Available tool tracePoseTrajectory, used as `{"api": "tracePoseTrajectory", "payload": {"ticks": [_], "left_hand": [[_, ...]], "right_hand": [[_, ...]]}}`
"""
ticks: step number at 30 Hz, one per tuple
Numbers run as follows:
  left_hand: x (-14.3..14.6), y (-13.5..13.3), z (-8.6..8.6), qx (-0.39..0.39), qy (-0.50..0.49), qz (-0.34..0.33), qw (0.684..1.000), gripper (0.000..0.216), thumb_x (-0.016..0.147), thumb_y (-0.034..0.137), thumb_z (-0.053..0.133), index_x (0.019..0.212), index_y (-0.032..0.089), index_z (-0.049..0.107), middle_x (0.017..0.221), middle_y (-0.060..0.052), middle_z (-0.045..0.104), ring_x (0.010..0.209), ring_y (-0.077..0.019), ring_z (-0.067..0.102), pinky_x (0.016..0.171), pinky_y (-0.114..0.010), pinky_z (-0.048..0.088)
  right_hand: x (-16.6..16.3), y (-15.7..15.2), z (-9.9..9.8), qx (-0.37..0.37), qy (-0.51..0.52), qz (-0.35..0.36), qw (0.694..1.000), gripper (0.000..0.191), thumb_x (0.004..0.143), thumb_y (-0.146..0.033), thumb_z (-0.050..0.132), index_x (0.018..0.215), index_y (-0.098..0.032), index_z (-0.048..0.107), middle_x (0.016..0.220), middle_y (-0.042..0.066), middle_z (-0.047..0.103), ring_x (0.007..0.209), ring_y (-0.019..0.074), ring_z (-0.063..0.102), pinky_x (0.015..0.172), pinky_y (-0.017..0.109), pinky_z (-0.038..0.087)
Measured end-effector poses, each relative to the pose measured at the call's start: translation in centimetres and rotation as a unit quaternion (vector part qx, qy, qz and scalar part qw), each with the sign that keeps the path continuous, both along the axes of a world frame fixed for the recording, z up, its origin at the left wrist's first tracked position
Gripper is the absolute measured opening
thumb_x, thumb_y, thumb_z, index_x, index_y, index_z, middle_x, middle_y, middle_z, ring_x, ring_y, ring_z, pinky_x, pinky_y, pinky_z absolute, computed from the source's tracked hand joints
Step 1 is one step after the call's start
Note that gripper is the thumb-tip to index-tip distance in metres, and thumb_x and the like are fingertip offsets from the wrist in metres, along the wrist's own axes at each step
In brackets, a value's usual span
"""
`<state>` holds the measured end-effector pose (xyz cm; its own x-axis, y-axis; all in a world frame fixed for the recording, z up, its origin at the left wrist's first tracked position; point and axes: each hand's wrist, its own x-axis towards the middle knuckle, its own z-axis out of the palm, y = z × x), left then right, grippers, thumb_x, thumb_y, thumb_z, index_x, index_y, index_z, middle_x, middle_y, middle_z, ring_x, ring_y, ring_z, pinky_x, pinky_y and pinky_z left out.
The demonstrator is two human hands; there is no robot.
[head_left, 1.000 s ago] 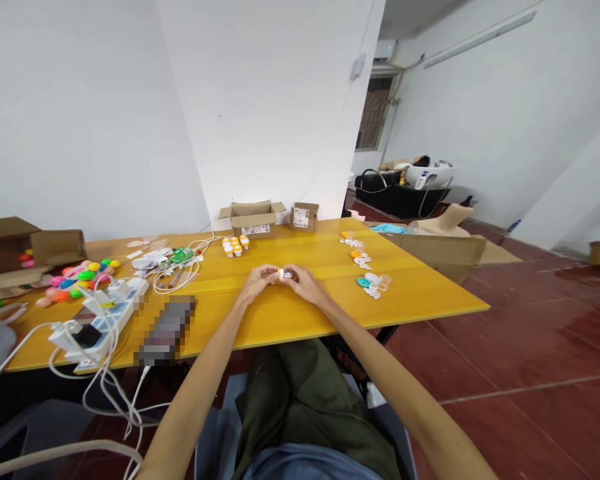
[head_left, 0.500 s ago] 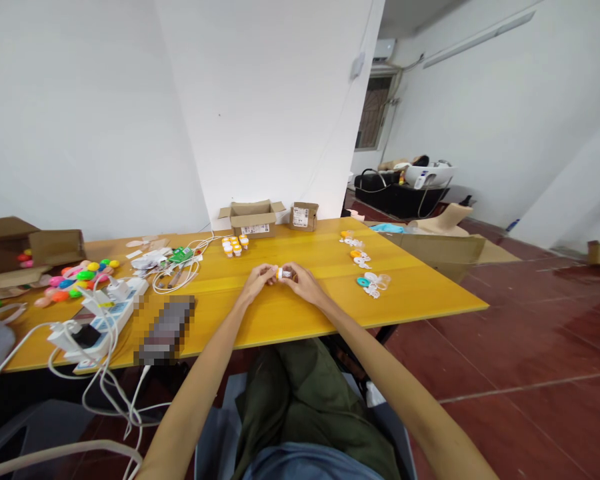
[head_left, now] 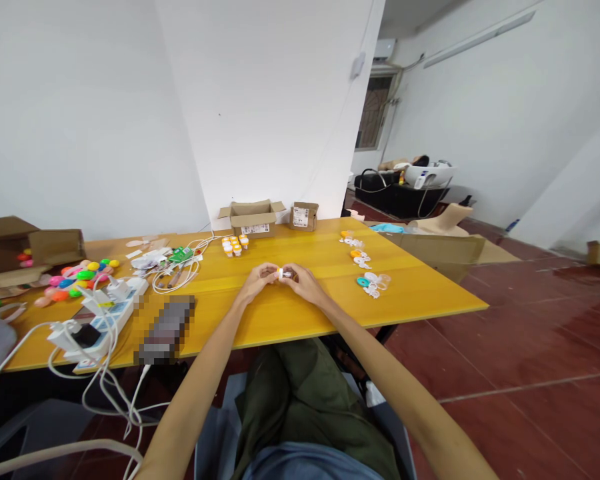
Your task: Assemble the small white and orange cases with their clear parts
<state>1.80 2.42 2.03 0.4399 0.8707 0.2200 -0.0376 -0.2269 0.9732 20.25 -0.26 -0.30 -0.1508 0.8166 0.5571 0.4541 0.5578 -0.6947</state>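
Note:
Over the middle of the table, my left hand [head_left: 259, 280] and my right hand [head_left: 303, 284] meet around a small white-and-clear container with an orange rim [head_left: 283, 273]. The fingers of both hands are closed on it, the left ones at its orange end and the right ones at its clear end. Its details are too small to make out. Beyond my hands stands a cluster of small white containers with orange lids [head_left: 235, 245]. Off to the right lie three groups of loose parts: orange parts [head_left: 355, 254], a teal ring [head_left: 363, 282], and white and clear pieces [head_left: 373, 291].
Two cardboard boxes [head_left: 255, 217] stand against the wall. On the left are colourful balls [head_left: 87, 275], tangled white cables [head_left: 193, 273], a power strip [head_left: 125, 303] and a blurred dark device [head_left: 166, 330] near the table edge. The wooden table [head_left: 325, 250] ends at the right above red floor.
My left fingers have shifted slightly on the small container, and a little more of its clear part shows between my hands. Everything else stays as it was.

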Motion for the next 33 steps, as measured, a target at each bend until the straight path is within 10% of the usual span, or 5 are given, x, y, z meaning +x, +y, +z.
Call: {"api": "tracePoseTrajectory", "payload": {"ticks": [14,27,33], "left_hand": [[0.49,0.09,0.03,0.027,0.043,0.013,0.999,0.045,0.078,0.062,0.070,0.069,0.018,0.066,0.052,0.002,0.057,0.053,-0.0119,0.053,0.057,-0.025,0.043],[0.17,-0.42,0.46,0.002,0.002,0.003,1.000,0.041,0.064,0.047,0.086,0.089,0.019,0.069,0.089,-0.003,0.072,0.081,-0.0162,0.063,0.069,-0.026,0.046],[0.37,-0.12,0.18,-0.001,0.013,0.024,1.000,0.040,0.074,0.057,0.076,0.084,0.020,0.068,0.070,-0.001,0.067,0.068,-0.0151,0.061,0.063,-0.026,0.045]], "right_hand": [[-0.14,-0.35,0.28,0.020,-0.012,0.004,1.000,0.015,0.084,-0.028,0.064,0.098,-0.024,0.066,0.094,0.003,0.072,0.082,0.0202,0.064,0.079,0.033,0.051],[-0.14,-0.25,0.15,-0.001,-0.006,-0.004,1.000,0.017,0.084,-0.030,0.063,0.098,-0.024,0.067,0.092,0.003,0.072,0.078,0.0193,0.063,0.074,0.032,0.051],[-0.20,-0.34,0.21,0.007,-0.005,-0.005,1.000,0.016,0.084,-0.030,0.062,0.099,-0.024,0.066,0.094,0.003,0.072,0.081,0.0202,0.063,0.077,0.033,0.051]]}}
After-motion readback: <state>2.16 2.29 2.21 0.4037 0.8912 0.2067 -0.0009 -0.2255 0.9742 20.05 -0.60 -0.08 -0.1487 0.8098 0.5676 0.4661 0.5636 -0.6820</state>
